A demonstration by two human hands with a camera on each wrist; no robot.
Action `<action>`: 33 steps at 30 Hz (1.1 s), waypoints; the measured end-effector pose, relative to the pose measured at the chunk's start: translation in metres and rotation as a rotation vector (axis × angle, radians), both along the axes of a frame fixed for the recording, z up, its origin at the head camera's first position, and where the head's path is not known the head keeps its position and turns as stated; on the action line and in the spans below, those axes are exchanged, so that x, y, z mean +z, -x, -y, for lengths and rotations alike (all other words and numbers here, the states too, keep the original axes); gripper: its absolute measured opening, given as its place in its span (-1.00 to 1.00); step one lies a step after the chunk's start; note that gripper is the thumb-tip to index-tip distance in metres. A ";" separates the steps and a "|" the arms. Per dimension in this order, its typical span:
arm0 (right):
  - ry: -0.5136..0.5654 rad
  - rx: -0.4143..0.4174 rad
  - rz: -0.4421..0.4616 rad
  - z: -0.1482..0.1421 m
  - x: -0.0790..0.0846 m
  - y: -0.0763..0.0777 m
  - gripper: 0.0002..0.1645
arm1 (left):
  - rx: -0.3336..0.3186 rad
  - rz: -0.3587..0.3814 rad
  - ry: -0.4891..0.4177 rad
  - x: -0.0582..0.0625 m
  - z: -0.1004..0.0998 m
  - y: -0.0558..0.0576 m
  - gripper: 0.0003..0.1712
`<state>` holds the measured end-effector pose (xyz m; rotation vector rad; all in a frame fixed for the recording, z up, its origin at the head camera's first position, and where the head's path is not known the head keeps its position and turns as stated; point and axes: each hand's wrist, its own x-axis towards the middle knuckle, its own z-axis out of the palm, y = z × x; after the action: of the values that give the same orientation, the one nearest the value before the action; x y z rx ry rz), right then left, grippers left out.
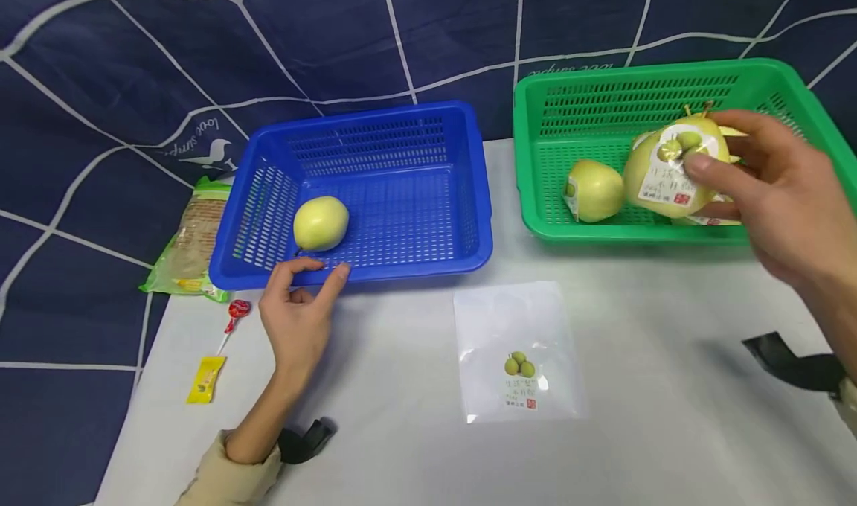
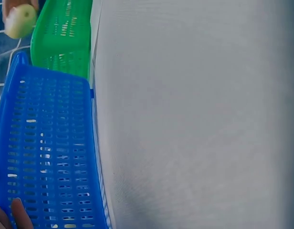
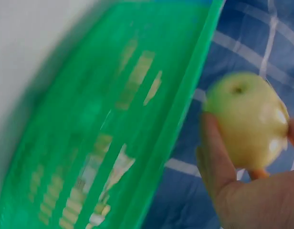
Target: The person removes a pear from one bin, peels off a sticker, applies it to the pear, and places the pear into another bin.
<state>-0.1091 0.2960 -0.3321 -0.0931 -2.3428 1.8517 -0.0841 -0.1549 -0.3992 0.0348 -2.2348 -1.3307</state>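
My right hand (image 1: 790, 186) grips a yellow-green pear (image 1: 646, 182) over the green basket (image 1: 629, 232). A clear wrapper with a printed pear label covers this pear's side. In the right wrist view the pear (image 3: 247, 121) sits between thumb and fingers, slightly blurred. Other pears, one a labelled pear (image 1: 596, 191), lie in the green basket, partly hidden behind the held one. My left hand (image 1: 299, 316) is at the front rim of the blue basket (image 1: 402, 270), thumb and forefinger spread apart; whether they press the rim is unclear. Inside that basket lies one bare pear (image 1: 321, 223).
A clear square bag (image 1: 512, 320) printed with pears lies on the white table (image 1: 402, 431). At the left are a red lollipop (image 1: 239, 309), a small yellow packet (image 1: 206, 379) and a green-edged food bag (image 1: 194, 231). A dark blue checked cloth (image 1: 321, 37) hangs behind.
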 end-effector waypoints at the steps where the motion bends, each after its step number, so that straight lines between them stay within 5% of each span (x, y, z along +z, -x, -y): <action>1: -0.101 -0.019 0.065 -0.007 0.001 0.010 -0.38 | -0.006 0.003 -0.008 -0.004 0.002 0.001 -0.73; 6: -0.361 0.062 0.275 -0.035 -0.016 0.044 -0.24 | -0.030 -0.012 -0.022 -0.013 0.004 0.006 -0.75; 11: -0.575 0.205 0.364 -0.043 -0.026 0.051 -0.10 | -0.056 -0.032 -0.043 -0.015 0.003 0.007 -0.76; 19: -0.738 0.297 0.342 -0.032 -0.026 0.057 -0.14 | -0.028 -0.075 0.011 -0.013 0.009 0.002 -0.78; 24: -0.788 0.303 0.345 -0.030 -0.030 0.059 -0.12 | -0.016 -0.020 -0.030 -0.008 0.010 0.003 -0.79; 33: -0.902 0.291 0.269 -0.018 -0.012 0.067 -0.25 | 0.000 0.031 -0.047 0.023 -0.001 -0.007 -0.79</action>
<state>-0.1757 0.3141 -0.3445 0.1187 -3.2739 0.7179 -0.0770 -0.1535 -0.3764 0.0725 -2.2293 -1.3912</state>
